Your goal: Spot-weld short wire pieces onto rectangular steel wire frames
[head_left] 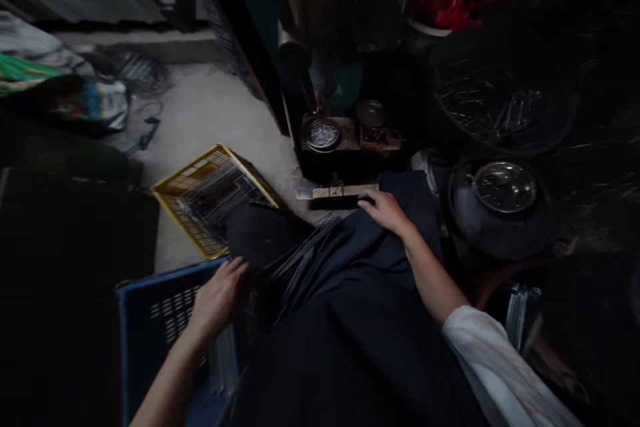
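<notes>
Right hand curled over the dark cloth at the wooden strip's near end, perhaps steadying; can't tell if it's gripping! Eight o'clock, left hand beside the blue crate, grip unclear. Yellow crate at nine, metal-filled bowl at eleven, shiny dish at three: likely arranged for easy reach.

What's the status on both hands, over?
Left hand by blue crate, grip unclear. Right hand at pale bar's right end. Thin strips over lap. Yellow crate ahead.
</notes>
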